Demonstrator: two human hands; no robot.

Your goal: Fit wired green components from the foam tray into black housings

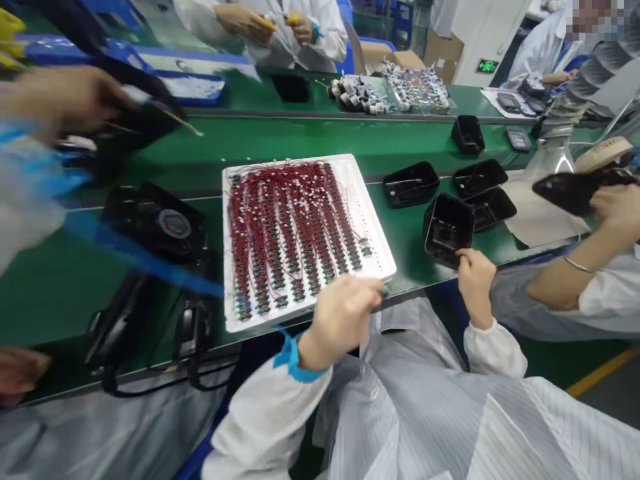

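Observation:
My left hand [343, 317], with a blue band at the wrist, is at the front right edge of a white foam tray [373, 230]. Its fingers are closed around something small that I cannot make out; a bit of green shows by the fingertips. Rows of small green boards with dark red wires [295, 220] fill most of the tray. To the right, my right hand [476, 283] pinches the near rim of an open black plastic box [449, 230], which is tilted at the bench edge.
More black boxes [411, 185] lie behind and beside the held one. Black housings with cables [155, 220] are on the left, where a co-worker's blurred hand [75, 100] holds a dark part. Another person's hand [617, 207] is at the right. White connectors [357, 93] sit across the bench.

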